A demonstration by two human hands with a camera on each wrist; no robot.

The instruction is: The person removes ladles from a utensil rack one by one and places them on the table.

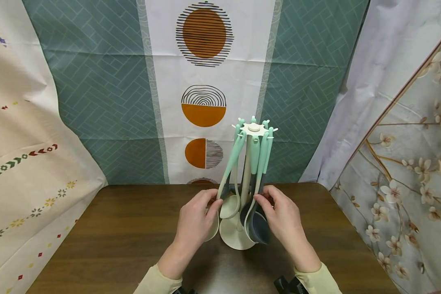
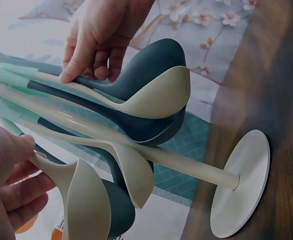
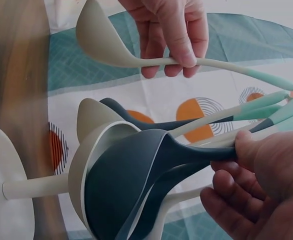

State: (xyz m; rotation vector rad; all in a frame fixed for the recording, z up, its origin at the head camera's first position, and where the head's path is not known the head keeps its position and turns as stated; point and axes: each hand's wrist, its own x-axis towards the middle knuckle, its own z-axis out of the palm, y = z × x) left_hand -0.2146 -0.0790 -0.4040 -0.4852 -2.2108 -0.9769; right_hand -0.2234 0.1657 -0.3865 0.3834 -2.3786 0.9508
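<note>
L hand (image 1: 194, 220): thumb + fingertips pinched round lower handle of cream ladle (image 1: 230, 163), gap only the handle's thickness. Ladle slants out from stand, top end up at the hub (image 1: 254, 129), bowl off the table (image 1: 95, 237). Looks moulded plastic/silicone: prob. light, stiffish w/ slight give, matte so not v. slippery, unlikely to break. Best hold: thin shaft just above bowl.

Ctr: stand (image 1: 238, 241) upright on round base, pale ladle (image 1: 229, 207) hanging betw. hands. Load high on slim post, so prob. tippy; side pulls gentle.

R hand (image 1: 282, 214): thumb + fingers close together, gripping neck of dark ladle (image 3: 121, 180); whether cream-bowled neighbour (image 2: 161, 95) is pinched too, can't tell. Dark one prob. similar wt, bit of flex; neck = good grip spot.
</note>
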